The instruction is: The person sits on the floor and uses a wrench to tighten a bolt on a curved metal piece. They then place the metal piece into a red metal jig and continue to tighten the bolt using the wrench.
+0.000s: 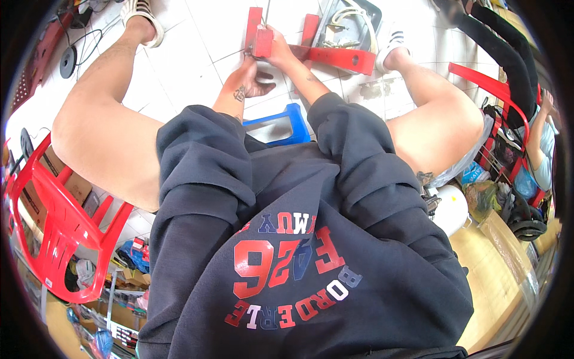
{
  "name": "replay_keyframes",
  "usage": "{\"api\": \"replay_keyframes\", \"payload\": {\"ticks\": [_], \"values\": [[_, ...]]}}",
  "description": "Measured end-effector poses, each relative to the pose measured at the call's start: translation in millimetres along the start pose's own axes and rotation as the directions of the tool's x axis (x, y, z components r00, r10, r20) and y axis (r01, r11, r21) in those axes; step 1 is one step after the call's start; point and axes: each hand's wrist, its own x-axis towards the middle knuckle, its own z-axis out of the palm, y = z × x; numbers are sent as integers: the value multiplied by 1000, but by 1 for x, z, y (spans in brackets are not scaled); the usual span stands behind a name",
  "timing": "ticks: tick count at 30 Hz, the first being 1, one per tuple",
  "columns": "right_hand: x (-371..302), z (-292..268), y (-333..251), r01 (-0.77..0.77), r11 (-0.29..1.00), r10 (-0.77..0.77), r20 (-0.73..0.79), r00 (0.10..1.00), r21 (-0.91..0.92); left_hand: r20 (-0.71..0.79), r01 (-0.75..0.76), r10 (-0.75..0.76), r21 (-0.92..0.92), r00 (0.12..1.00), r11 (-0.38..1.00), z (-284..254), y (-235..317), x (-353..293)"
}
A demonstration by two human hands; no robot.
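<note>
A red metal frame [341, 59] with several thick bars lies on the white tiled floor ahead of me, between my feet. My right hand [280, 49] is wrapped around its near left upright, with fingers toward the top end. A thin metal rod [266, 11] rises beside those fingers; whether they also hold it I cannot tell. Just below, my left hand [254, 81] reaches up to the same red end. Its thumb and index finger meet at the lower edge of the bar, and the other fingers are curled. What sits between them is too small to name.
A grey tray [373, 21] with pale cables stands behind the frame. A blue plastic stool [297, 124] is close below my hands. Red plastic chairs stand at left [63, 230] and right, with another person [513, 54] by the right one. A black disc [68, 62] lies far left.
</note>
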Motion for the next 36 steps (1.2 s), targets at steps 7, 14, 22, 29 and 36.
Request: {"api": "replay_keyframes", "payload": {"ticks": [7, 14, 22, 29, 36], "values": [[2, -1, -8, -132, 991, 132, -6, 991, -25, 0, -199, 209, -304, 978, 932, -7, 19, 17], [4, 1, 1, -96, 995, 96, 0, 995, 27, -116, -200, 179, -200, 977, 959, -12, 18, 18], [3, 0, 3, -2, 1000, 1, -20, 1000, -23, -209, -244, 227, -61, 951, 968, -4, 24, 13], [1, 3, -6, -90, 995, 89, 9, 996, 45, -172, -376, 357, -100, 918, 921, -15, 21, 33], [4, 2, 1, -63, 998, 63, -4, 998, -15, -36, -373, 371, -54, 928, 926, -31, 23, 41]]}}
